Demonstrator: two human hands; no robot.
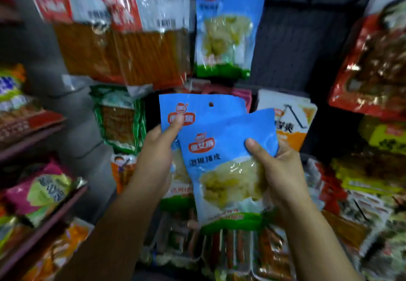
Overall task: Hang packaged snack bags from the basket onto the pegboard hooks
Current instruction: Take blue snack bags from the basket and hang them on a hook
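Observation:
Two blue snack bags with pale yellow contents are held up in front of the dark pegboard [296, 39]. My left hand [158, 155] grips the rear blue bag [202, 109], thumb on its red logo; its hang hole shows at the top. My right hand [279, 166] holds the front blue bag [230, 171] by its right edge, thumb on the front. The front bag overlaps the rear one and tilts slightly. A matching blue bag [226, 28] hangs on the pegboard above them. No basket is visible.
Orange stick-snack bags [136, 45] hang at upper left, a green-edged bag [118, 118] below them. Red bags [373, 65] hang at right, an orange-white bag [290, 122] behind my right hand. Shelves with pink and yellow bags [39, 190] stand left. More packs [237, 252] hang below.

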